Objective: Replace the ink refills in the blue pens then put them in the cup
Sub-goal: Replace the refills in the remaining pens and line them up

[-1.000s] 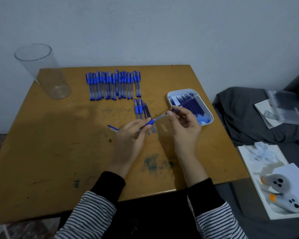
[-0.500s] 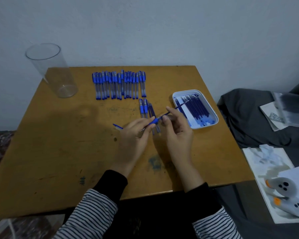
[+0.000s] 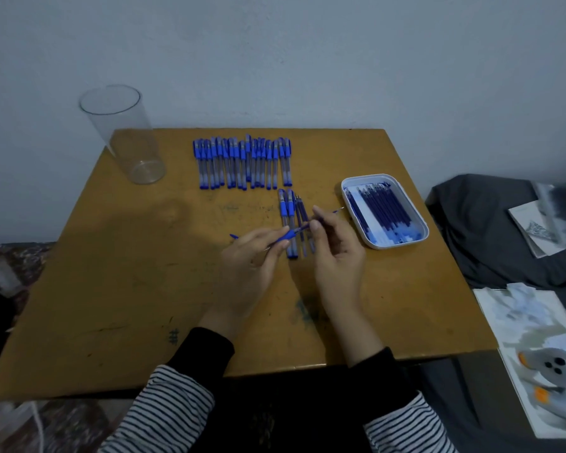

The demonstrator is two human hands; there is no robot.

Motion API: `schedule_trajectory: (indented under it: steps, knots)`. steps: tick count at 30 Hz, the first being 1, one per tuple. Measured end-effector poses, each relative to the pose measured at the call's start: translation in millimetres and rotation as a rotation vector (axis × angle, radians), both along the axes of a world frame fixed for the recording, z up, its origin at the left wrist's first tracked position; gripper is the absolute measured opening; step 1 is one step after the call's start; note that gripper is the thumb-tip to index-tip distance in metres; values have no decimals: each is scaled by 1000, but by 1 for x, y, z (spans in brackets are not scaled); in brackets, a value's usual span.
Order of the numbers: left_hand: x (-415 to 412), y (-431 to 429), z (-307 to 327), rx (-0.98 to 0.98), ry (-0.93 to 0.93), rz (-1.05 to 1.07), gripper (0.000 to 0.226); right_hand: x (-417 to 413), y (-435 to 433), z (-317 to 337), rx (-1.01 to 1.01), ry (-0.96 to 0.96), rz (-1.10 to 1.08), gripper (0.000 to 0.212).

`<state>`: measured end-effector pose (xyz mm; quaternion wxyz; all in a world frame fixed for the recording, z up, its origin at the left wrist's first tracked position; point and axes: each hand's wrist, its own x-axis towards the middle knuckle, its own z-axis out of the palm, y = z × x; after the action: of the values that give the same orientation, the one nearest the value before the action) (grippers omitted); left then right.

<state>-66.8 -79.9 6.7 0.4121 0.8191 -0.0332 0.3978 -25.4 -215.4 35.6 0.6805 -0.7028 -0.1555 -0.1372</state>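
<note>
At the table's middle, my left hand (image 3: 252, 256) grips a blue pen barrel (image 3: 286, 236) by its grip section. My right hand (image 3: 335, 250) pinches a thin ink refill (image 3: 327, 214) that sticks out of the barrel's front toward the tray. A row of several capped blue pens (image 3: 242, 163) lies at the back of the table. Two capped pens and some loose refills (image 3: 291, 220) lie just beyond my hands. A white tray (image 3: 419, 217) at the right holds several dark blue refills. The clear plastic cup (image 3: 125, 135) stands empty at the back left corner.
The wooden table (image 3: 128, 289) has its front edge near my sleeves. To the right, off the table, lie dark cloth (image 3: 490, 230), papers (image 3: 530, 318) and two grey controllers (image 3: 556, 380).
The refill has slid further out of the barrel toward the tray as my right hand draws it. The camera view has shifted, so the table sits further right in the frame.
</note>
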Motion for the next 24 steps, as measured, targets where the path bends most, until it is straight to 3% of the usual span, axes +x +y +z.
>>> schedule_trajectory:
  steps: [4, 8, 12, 20, 24]
  knots:
    - [-4, 5, -1, -4, -13, 5, 25, -4, 6, 3, 91, 69, 36, 26]
    - [-10, 10, 0, 10, 2, 41, 24, -2, 8, 1, -29, -65, 37, 18]
    - [-18, 18, 0, -17, 30, 51, 24, -3, 11, -1, -101, -75, 107, 18]
    - [-31, 32, 0, -14, 50, 57, 21, -14, 16, 1, -91, 73, 282, 25]
    - [-41, 41, 1, -40, 95, 118, 19, -14, 20, 0, -39, 173, 268, 28]
